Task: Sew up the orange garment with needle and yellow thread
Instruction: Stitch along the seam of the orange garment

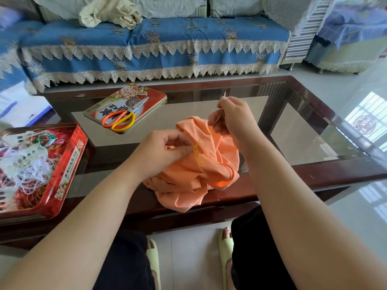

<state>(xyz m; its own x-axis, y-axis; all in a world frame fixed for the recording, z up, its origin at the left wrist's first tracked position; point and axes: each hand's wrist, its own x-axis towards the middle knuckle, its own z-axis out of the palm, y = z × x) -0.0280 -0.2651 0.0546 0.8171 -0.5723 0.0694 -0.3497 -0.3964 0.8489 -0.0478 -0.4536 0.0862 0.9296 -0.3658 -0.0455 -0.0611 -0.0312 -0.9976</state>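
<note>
Fingers of left hand (163,149) curled, pinching garment (194,170) at centre frame beside yellow stitches (196,148). Right hand (232,116) raised above garment, upper centre, fingers pinching needle (224,95) with thread (210,122) running down to the cloth. Garment bunched on near edge of table (314,174). Scissors (121,119) lie on tin lid (155,97), centre left. Open tin (69,164) of tangled threads at left edge. Sofa (146,47) along top.
</note>
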